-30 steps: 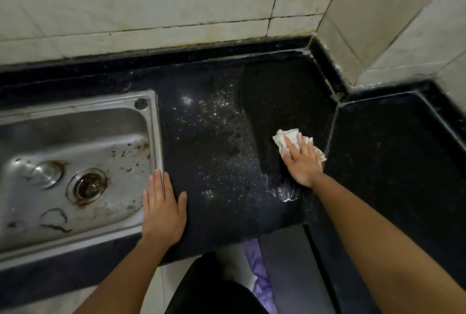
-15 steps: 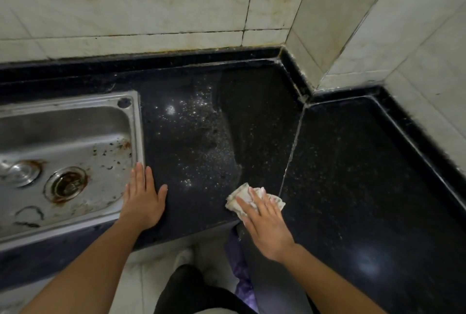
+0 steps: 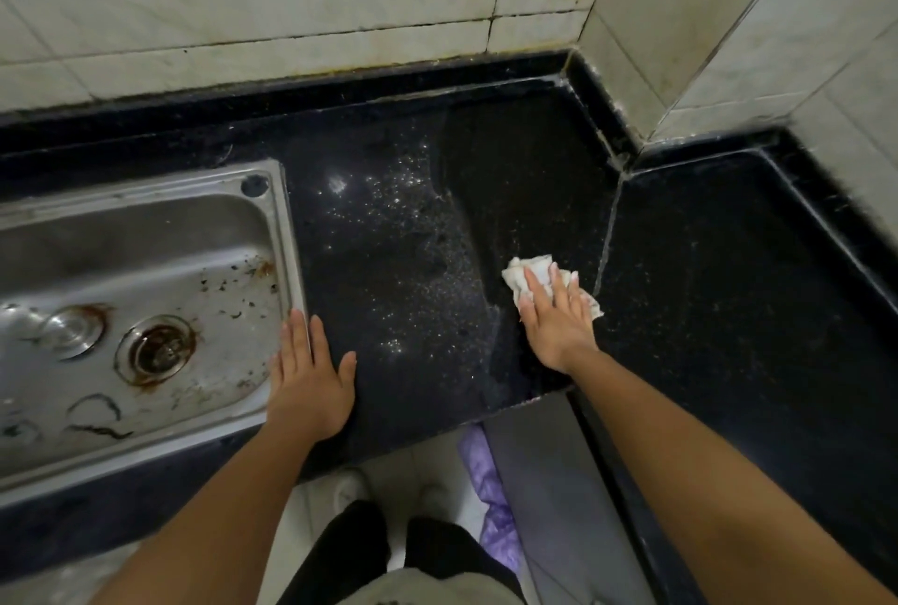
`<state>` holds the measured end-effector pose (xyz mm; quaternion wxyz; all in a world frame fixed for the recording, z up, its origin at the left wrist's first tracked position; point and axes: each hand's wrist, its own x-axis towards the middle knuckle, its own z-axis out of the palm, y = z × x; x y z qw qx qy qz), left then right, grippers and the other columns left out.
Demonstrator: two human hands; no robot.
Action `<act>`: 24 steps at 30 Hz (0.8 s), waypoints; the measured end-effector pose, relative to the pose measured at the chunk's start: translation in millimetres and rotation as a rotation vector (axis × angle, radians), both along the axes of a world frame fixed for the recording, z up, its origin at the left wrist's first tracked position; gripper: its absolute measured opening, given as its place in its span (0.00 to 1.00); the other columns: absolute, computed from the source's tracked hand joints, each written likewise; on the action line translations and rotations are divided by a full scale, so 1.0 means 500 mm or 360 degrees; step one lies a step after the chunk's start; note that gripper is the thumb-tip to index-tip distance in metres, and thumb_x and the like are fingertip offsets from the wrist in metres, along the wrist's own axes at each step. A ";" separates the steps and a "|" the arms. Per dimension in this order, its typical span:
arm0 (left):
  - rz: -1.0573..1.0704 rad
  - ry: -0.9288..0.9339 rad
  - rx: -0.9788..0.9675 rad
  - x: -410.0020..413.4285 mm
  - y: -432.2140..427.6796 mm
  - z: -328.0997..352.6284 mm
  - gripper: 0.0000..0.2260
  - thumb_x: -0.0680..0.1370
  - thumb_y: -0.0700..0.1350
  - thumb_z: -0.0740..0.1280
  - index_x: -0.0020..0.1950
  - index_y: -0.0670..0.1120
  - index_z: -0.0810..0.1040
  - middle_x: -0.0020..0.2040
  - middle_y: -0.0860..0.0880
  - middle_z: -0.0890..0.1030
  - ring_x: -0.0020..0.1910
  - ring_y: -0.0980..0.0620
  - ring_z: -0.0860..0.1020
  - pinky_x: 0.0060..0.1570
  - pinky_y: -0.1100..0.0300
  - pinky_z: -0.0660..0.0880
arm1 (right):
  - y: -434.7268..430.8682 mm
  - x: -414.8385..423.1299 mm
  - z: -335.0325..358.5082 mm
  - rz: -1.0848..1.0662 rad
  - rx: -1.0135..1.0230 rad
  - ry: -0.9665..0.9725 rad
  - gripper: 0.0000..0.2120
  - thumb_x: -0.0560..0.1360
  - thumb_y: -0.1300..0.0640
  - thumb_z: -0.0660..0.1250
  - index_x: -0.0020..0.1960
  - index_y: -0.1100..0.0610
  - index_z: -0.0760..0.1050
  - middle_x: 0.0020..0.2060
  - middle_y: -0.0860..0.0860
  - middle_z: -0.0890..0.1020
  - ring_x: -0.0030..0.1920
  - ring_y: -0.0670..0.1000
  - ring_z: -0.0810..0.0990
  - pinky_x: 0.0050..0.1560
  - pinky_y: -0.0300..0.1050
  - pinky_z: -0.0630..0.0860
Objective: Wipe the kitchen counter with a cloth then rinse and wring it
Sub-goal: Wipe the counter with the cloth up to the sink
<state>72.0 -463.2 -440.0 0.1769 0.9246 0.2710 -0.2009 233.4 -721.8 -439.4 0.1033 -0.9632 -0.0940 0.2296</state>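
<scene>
Obs 1: Carries cloth (image 3: 527,275) back up from the front edge of worktop (image 3: 729,293) since half a second ago; presses it now at mid-depth, just left of seam (image 3: 607,235).

Obs 2: Confirms. Pins cloth flat under right hand (image 3: 559,320), fingers straight and close together, no pinch, no curl. Leaves a corner showing beyond the fingertips and another at the right of the palm.

Obs 1: And left hand (image 3: 311,386)?

Obs 2: Lies flat on worktop, fingers straight, holding nothing. Sits right by the rim of sink (image 3: 287,235); cannot tell whether touching.

Obs 1: Logs speckled patch (image 3: 403,264) directly left of cloth, between the two hands, nearer the right.

Obs 2: Reads long axis of cloth as running rear-left to front-right, across the fingers. Judges next stroke as a leftward sweep over that patch toward sink; needs flat pressure only, no regrasp.

Obs 1: Rinse and wring?

Obs 2: Not yet due, by judgement. Puts sink well left of cloth, beyond left hand, so expects a long carry across before rinsing.
</scene>
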 end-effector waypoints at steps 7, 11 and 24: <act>-0.0008 0.0032 -0.0026 0.005 0.005 -0.001 0.30 0.81 0.58 0.41 0.75 0.43 0.32 0.73 0.44 0.28 0.74 0.46 0.32 0.73 0.49 0.37 | 0.062 0.012 0.004 -0.0066 0.0061 0.0009 0.24 0.83 0.44 0.42 0.78 0.42 0.42 0.77 0.51 0.38 0.76 0.57 0.33 0.73 0.53 0.33; -0.0014 0.0054 -0.0068 0.008 0.008 0.001 0.30 0.81 0.58 0.41 0.75 0.43 0.32 0.74 0.44 0.28 0.74 0.46 0.31 0.72 0.49 0.36 | 0.066 -0.146 -0.020 0.0345 0.0123 -0.0069 0.25 0.81 0.42 0.38 0.77 0.43 0.49 0.77 0.49 0.45 0.77 0.59 0.39 0.74 0.53 0.39; -0.0036 0.0018 -0.0100 0.006 0.013 -0.006 0.31 0.81 0.59 0.43 0.76 0.43 0.33 0.74 0.43 0.28 0.75 0.45 0.33 0.73 0.47 0.38 | -0.039 -0.171 -0.002 0.0010 -0.0094 -0.0182 0.30 0.77 0.37 0.34 0.77 0.45 0.42 0.78 0.51 0.42 0.77 0.58 0.42 0.74 0.47 0.39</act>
